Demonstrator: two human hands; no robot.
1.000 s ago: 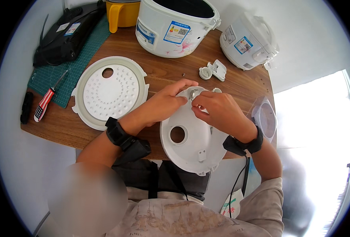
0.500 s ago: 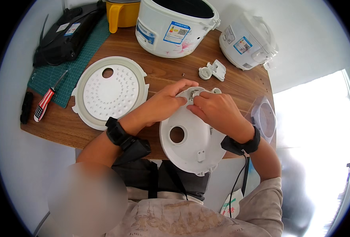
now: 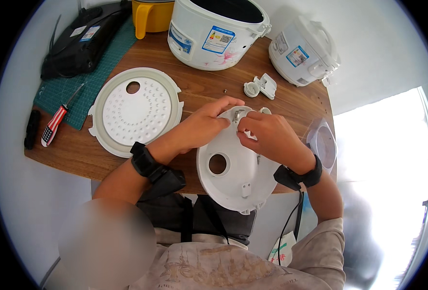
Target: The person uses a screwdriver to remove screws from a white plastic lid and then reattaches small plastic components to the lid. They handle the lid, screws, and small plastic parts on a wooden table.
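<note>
A white rice cooker lid shell (image 3: pixel 229 186), inner side up, lies tilted at the table's front edge, its near end jutting out past it. My left hand (image 3: pixel 205 123) grips its far left rim, fingers over the edge and thumb inside. Close to that thumb a small metal fitting (image 3: pixel 237 115) sits in the shell. My right hand (image 3: pixel 274 137) is closed in a pinch just right of the fitting, over the shell; whatever is between the fingertips is too small to make out. A round hole (image 3: pixel 217 164) opens in the shell's left part.
Left lies a round dimpled inner lid (image 3: pixel 151 113); beyond it, a screwdriver (image 3: pixel 55 124) partly on a green cutting mat (image 3: pixel 78 106). A rice cooker body (image 3: pixel 194 53), a smaller cooker (image 3: pixel 298 53) and a yellow-handled pot (image 3: pixel 144 19) stand behind. Small white plastic parts (image 3: pixel 266 87) and a screw (image 3: pixel 225 91) lie near the shell.
My right hand has drawn back slightly to the right from the metal fitting, uncovering more of it. My left hand keeps its hold on the lid shell.
</note>
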